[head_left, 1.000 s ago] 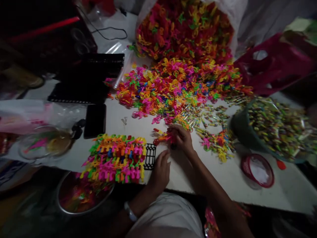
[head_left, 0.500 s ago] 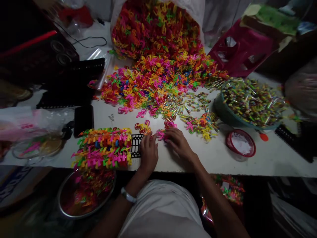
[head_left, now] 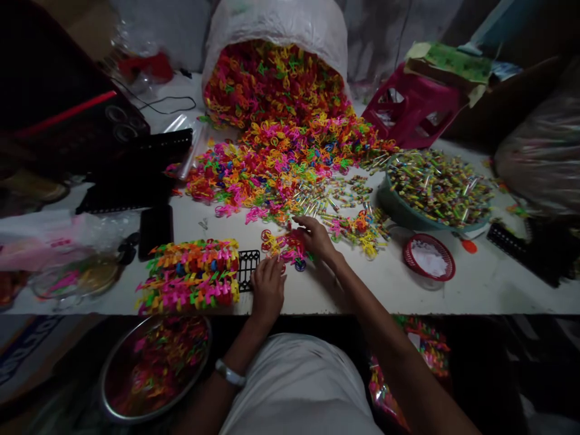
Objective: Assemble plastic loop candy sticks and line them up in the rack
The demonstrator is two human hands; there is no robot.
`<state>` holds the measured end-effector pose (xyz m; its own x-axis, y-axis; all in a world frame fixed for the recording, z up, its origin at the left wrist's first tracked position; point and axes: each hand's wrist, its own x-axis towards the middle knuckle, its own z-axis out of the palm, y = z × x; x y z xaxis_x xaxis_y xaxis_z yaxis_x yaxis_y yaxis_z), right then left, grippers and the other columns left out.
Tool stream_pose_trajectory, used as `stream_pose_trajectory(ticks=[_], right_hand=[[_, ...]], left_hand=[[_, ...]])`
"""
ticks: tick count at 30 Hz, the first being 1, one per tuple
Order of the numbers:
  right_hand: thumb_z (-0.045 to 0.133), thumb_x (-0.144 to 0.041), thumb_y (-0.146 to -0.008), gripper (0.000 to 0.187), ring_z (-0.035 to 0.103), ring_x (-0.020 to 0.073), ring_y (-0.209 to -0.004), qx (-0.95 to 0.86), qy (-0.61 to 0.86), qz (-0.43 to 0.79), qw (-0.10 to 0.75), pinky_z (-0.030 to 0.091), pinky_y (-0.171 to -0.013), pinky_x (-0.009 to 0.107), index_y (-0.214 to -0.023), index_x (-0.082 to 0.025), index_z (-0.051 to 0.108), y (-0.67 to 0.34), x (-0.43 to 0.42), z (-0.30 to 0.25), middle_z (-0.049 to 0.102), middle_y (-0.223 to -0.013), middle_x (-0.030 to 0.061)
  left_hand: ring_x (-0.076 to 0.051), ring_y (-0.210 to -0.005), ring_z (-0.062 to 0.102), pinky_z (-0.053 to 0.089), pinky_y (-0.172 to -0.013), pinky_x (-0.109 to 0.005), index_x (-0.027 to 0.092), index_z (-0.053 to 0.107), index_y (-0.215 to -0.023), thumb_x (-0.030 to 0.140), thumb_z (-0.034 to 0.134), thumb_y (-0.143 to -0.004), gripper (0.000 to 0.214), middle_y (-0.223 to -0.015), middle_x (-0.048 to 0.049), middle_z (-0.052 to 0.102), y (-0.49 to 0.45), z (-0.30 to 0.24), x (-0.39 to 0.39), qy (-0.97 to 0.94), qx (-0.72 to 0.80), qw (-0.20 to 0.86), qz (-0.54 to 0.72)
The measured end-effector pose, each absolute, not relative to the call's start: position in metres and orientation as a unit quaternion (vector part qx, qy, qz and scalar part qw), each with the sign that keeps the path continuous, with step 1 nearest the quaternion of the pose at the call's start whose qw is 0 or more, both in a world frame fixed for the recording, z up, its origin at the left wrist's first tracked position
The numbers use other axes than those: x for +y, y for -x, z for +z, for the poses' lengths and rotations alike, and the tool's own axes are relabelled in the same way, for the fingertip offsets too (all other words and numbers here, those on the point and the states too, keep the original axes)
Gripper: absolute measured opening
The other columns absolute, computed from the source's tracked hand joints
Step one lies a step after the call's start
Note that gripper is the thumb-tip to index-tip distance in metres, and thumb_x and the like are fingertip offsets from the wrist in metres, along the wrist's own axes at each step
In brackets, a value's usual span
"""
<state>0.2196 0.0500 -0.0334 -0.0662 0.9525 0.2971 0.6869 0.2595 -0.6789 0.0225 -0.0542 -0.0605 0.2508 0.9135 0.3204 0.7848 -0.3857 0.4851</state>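
My left hand (head_left: 268,279) rests on the table beside the bare right end of a black plastic grid rack (head_left: 249,270). Its fingers are bent down and close together; what is under the tips is hidden. The rest of the rack is covered by rows of colourful plastic pieces (head_left: 193,272). My right hand (head_left: 316,237) is over the right side of a small cluster of loose plastic pieces (head_left: 290,244), pink, red and yellow, with its fingers stretched out and thumb apart. A blue ring-shaped piece (head_left: 299,265) lies below that hand.
A large heap of plastic pieces (head_left: 276,151) spills from a white sack (head_left: 281,21). Right of it stand a green basin (head_left: 394,202) of small wrapped sticks and a red basket (head_left: 451,269). A phone (head_left: 156,232) lies left; a metal bowl (head_left: 105,386) sits below the table edge.
My right hand has moved up, its fingers now extended. More loose pieces now lie gathered between my hands, including a blue ring. My left hand has shifted slightly down. The camera view has tilted upward.
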Motion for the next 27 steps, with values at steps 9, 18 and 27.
stream_pose_trajectory(ticks=[9,18,27], right_hand=[[0.042,-0.008,-0.082,0.041,0.056,0.0218,-0.101,-0.662,0.706,0.098,0.233,0.041,-0.089,0.032,-0.117,-0.012,0.063,-0.264,0.071,-0.018,0.065,-0.109,0.0127],[0.051,-0.018,-0.089,0.032,0.063,0.0271,-0.101,-0.556,0.825,0.097,0.015,0.044,-0.079,0.032,-0.119,-0.010,0.051,-0.241,0.093,-0.004,0.066,-0.111,0.0176],[0.050,-0.035,-0.092,0.036,0.062,0.0268,-0.103,-0.526,0.840,0.115,0.071,0.045,-0.080,0.032,-0.119,-0.011,0.051,-0.236,0.111,0.003,0.066,-0.113,0.0173]], left_hand=[[-0.026,-0.118,0.050,0.039,-0.102,-0.043,0.015,0.057,-0.126,0.019,0.050,-0.093,0.033,-0.125,-0.0125,0.062,-0.021,-0.072,-0.059,-0.783,0.519,0.083,0.334],[-0.026,-0.116,0.051,0.040,-0.103,-0.043,0.015,0.058,-0.123,0.015,0.053,-0.091,0.032,-0.121,-0.0129,0.062,-0.021,-0.068,-0.060,-0.783,0.515,0.089,0.337],[-0.026,-0.115,0.050,0.041,-0.102,-0.043,0.015,0.057,-0.123,0.012,0.054,-0.090,0.033,-0.119,-0.0128,0.062,-0.021,-0.067,-0.060,-0.785,0.508,0.095,0.343]])
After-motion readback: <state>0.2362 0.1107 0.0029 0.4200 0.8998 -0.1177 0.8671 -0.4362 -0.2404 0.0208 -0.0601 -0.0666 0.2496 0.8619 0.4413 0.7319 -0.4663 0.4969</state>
